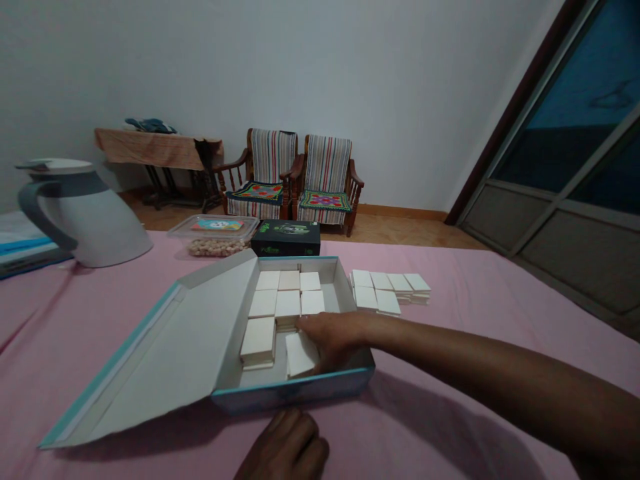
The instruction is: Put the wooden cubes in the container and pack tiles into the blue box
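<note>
An open box (295, 398) with a teal edge lies on the pink cloth, its lid (165, 353) folded out to the left. Inside stand stacks of white square cards (263, 304) in rows. My right hand (333, 337) reaches into the near right part of the box, its thumb and fingers closed around a stack of white cards (301, 353), which sits slightly turned. The fingertips on the far side are partly hidden. In front of the box my left hand (287, 447) rests on the cloth with its fingers curled and nothing visible in them.
More white card stacks (387, 287) stand right of the box. Behind it are a black box (285, 239) and a clear plastic container (215, 237) of nuts. A grey jug (97, 220) stands at left. Two wooden armchairs (325, 173) are beyond the pink-covered surface.
</note>
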`<state>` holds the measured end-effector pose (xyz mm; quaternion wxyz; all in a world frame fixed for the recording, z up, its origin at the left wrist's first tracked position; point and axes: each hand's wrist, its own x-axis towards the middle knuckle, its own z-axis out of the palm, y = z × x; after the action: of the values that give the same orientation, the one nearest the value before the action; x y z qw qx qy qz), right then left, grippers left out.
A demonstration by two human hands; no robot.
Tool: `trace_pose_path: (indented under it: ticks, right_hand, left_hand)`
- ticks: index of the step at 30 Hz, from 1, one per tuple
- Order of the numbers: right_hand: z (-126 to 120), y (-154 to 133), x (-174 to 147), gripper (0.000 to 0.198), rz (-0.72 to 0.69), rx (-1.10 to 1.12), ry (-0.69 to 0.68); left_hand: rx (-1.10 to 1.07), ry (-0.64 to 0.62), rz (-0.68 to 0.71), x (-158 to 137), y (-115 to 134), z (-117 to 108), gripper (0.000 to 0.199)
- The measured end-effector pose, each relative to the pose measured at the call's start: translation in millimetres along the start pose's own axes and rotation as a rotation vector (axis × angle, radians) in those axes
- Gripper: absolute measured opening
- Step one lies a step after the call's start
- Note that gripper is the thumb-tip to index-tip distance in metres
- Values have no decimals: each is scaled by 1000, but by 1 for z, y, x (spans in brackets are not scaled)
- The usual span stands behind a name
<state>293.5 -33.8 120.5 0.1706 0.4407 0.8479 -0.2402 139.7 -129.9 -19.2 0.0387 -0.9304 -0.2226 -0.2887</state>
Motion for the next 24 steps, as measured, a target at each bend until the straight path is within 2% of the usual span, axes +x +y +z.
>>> trace_pose_path:
  ticks: [3,6,8,12,15,17,21,24]
  right_hand:
    - [-12,8,-16,62,-23,55,33]
    - [-20,14,-29,38,-50,63,115]
    - [-22,16,-34,37,-58,124,111]
    - [-17,15,-36,65,-137,459,-123]
    - [-13,11,-32,72,-193,602,-296]
    - [-12,9,-29,72,-190,558,-338]
    - [-9,7,-24,73,-139,309,-345]
    - [-6,5,-22,77,-135,222,-352]
  left_hand:
    - [-23,-24,-23,-1,2,-1,25]
    - [-47,-56,-50,0,6,-4,20]
    - [-51,-76,-72,1,8,-7,17]
    - [-34,-84,-84,4,11,-12,18]
    - [-23,-59,-75,3,12,-10,19]
    - [-20,-39,-68,2,11,-8,19]
    - [-3,-2,-62,2,9,-3,20]
    - [-3,-5,-60,3,9,-4,21]
